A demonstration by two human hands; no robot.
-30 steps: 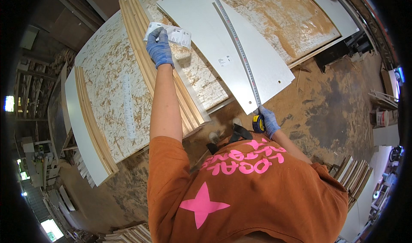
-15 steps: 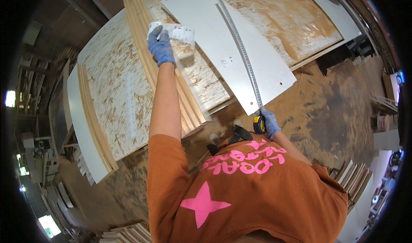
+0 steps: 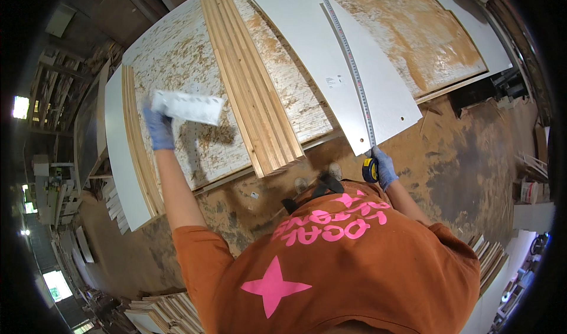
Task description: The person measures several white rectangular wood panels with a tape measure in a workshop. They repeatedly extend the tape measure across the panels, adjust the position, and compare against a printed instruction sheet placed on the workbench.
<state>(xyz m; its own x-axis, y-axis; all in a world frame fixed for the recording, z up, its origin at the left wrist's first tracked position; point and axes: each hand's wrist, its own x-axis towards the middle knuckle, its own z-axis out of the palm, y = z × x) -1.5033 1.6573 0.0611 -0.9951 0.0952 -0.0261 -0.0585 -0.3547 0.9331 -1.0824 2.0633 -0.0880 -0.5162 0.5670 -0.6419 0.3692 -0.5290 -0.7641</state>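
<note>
My left hand (image 3: 158,127), in a blue glove, is closed on a white sheet of labels (image 3: 190,107), smeared by motion. Hand and sheet are above the worn, scuffed tabletop (image 3: 171,56), left of a row of long wooden boards (image 3: 253,92). At the near end of a white panel (image 3: 295,21), my gloved right hand (image 3: 385,167) grips a yellow and black tape measure (image 3: 370,170). Its blade (image 3: 353,68) runs lengthwise along the panel to near the far end. Two small holes and a small printed label show on the panel.
More edge-on boards (image 3: 133,127) and a white panel lie along the table's left side. Sawdust covers part of the tabletop at right and the brown floor (image 3: 455,157). Stacked planks (image 3: 171,313) stand at lower left, others (image 3: 487,263) at lower right.
My left hand has swung left and nearer with the label sheet, from over the wooden boards to the scuffed tabletop. The right hand stays at the panel's near end with the tape measure.
</note>
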